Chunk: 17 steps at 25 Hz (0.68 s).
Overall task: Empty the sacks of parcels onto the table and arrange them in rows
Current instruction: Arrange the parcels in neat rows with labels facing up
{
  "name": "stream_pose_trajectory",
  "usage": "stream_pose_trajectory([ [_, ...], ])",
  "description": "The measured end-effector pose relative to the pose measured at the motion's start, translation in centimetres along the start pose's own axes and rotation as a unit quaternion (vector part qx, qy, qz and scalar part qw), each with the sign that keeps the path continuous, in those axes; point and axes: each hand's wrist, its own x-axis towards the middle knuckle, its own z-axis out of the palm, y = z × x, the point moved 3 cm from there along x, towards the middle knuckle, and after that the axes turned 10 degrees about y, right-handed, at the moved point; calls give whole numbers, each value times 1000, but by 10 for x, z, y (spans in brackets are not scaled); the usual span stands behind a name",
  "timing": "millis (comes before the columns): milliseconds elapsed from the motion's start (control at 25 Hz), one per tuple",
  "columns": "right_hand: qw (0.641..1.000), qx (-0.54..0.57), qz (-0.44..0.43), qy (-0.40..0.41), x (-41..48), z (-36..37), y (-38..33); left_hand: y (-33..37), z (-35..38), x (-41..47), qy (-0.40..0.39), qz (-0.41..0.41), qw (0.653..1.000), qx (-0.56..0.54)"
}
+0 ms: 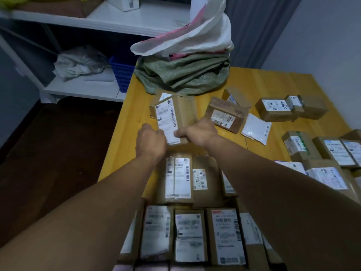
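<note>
— Where's the parcel [176, 114]?
— Left side of the desk [134, 106], between the rows [187, 233] and the sacks [183, 75]. My left hand [151, 141] and right hand [198, 133] grip its near end, fingers [181, 133] curled round it.

A small parcel-sorting storeroom: labelled cardboard parcels [227, 234] lie in rows on a yellow tabletop [263, 83], slack woven sacks [181, 75] are heaped at its far end, and white shelving [117, 20] holding a blue crate [122, 73] stands beside it.

Both bare forearms reach forward, side by side. The left hand [151, 140] and the right hand [198, 133], fingers curled, grip the near end of a brown cardboard parcel [183, 112] between them.
</note>
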Motion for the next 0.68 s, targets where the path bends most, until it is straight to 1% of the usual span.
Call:
stream_pose_trajectory([
  [80,988,111,38,-96,-25,27,-14,-22,-24,13,-12,-68,996,-64],
  [120,979,137,49,-141,-35,37,-19,-31,-33,18,-20,-102,989,-104],
  [200,973,119,53,-193,-51,58,-24,-50,-49,26,-33,-158,977,-141],
  [280,971,75,49,-221,-61,81,-26,-70,-63,29,-48,-175,976,-119],
  [400,972,24,49,-230,-72,105,-24,-98,-73,30,-62,-174,982,-48],
  [560,973,-27,43,-224,-80,125,-17,-128,-68,26,-80,-182,980,3],
  [680,978,-64,31,-195,-75,132,-5,-138,-58,20,-120,-153,974,115],
])
